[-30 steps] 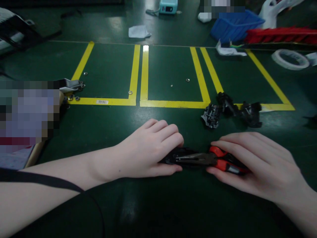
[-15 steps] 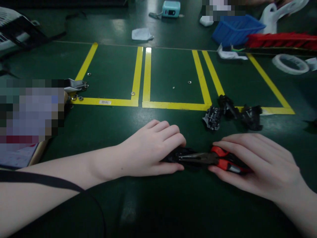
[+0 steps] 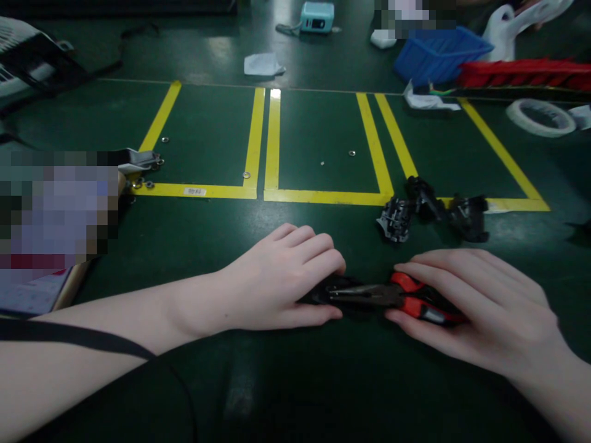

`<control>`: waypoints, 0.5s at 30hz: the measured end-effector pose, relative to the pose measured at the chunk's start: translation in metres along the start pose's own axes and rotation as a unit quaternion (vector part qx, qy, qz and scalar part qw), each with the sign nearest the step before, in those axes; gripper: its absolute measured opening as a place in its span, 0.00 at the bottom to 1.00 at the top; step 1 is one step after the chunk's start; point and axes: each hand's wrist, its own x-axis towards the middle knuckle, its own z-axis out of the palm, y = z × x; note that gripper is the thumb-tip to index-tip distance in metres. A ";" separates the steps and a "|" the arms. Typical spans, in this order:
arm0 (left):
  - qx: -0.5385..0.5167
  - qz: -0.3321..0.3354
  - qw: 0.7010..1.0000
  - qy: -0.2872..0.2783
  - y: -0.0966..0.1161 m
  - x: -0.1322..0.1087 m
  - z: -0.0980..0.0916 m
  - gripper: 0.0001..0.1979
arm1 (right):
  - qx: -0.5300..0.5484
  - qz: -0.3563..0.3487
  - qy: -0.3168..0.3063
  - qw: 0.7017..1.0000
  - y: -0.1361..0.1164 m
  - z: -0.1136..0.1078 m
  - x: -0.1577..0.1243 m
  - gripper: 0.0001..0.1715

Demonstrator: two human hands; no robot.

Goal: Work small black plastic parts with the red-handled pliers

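My left hand (image 3: pixel 295 277) is closed round a black plastic part (image 3: pixel 318 291) low over the green table; most of the part is hidden under the fingers. Red-handled needle-nose pliers (image 3: pixel 376 294) lie in the grip of my right hand (image 3: pixel 480 304). Their jaws point left and rest on or just over the black part, beside my left fingertips. Whether the jaw tips pinch anything is too small to tell. Beyond my right hand lie several loose black plastic pieces, among them a ribbed one (image 3: pixel 396 219) and a curved one (image 3: pixel 470 218).
Yellow tape (image 3: pixel 318 196) marks boxes on the table, with small metal rings (image 3: pixel 246 175) scattered about. A phone (image 3: pixel 34 289) stands at the left. Farther back are a blue bin (image 3: pixel 441 58), a red rack (image 3: pixel 526 75), a tape roll (image 3: pixel 541 117) and a light-blue device (image 3: pixel 317 17).
Hardly anything differs. Both hands, the pliers and the black part keep their places relative to each other, while the whole view has shifted very slightly.
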 end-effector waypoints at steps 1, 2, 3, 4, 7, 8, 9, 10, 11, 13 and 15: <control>-0.001 0.001 1.000 0.000 0.000 0.000 0.000 0.16 | 0.000 0.000 0.000 1.000 0.000 0.000 0.000 0.19; -0.001 0.000 1.000 0.000 -0.001 0.000 0.000 0.16 | 0.002 0.002 -0.001 1.000 -0.001 0.000 0.000 0.19; 0.000 -0.001 1.000 0.001 -0.001 0.000 0.000 0.16 | 0.004 0.005 -0.002 1.000 -0.001 0.001 0.000 0.18; 0.002 -0.001 1.000 0.001 -0.001 0.000 0.000 0.16 | 0.005 0.007 -0.002 1.000 -0.001 0.001 0.000 0.18; 0.004 0.000 1.000 0.001 0.000 0.000 0.000 0.16 | 0.007 0.010 -0.005 1.000 -0.001 0.001 0.000 0.19; 0.004 -0.001 1.000 0.001 0.000 0.000 0.000 0.16 | 0.008 0.013 -0.007 1.000 -0.001 0.001 0.000 0.19; 0.005 -0.002 1.000 0.000 0.000 0.000 0.000 0.15 | 0.010 0.011 -0.006 1.000 -0.001 0.001 -0.001 0.19; 0.006 -0.002 1.000 0.000 0.001 0.000 0.000 0.15 | 0.012 0.010 -0.006 1.000 -0.001 0.001 -0.001 0.19; 0.007 -0.003 1.000 0.000 0.001 0.000 0.000 0.15 | 0.014 0.010 -0.007 1.000 -0.002 0.001 -0.001 0.19; 0.009 -0.006 1.000 0.000 0.001 0.000 -0.001 0.15 | 0.020 0.015 -0.010 1.000 -0.002 0.001 -0.001 0.19; 0.007 -0.007 1.000 -0.002 0.001 0.000 -0.001 0.15 | 0.025 0.022 -0.014 0.999 -0.002 0.001 -0.002 0.18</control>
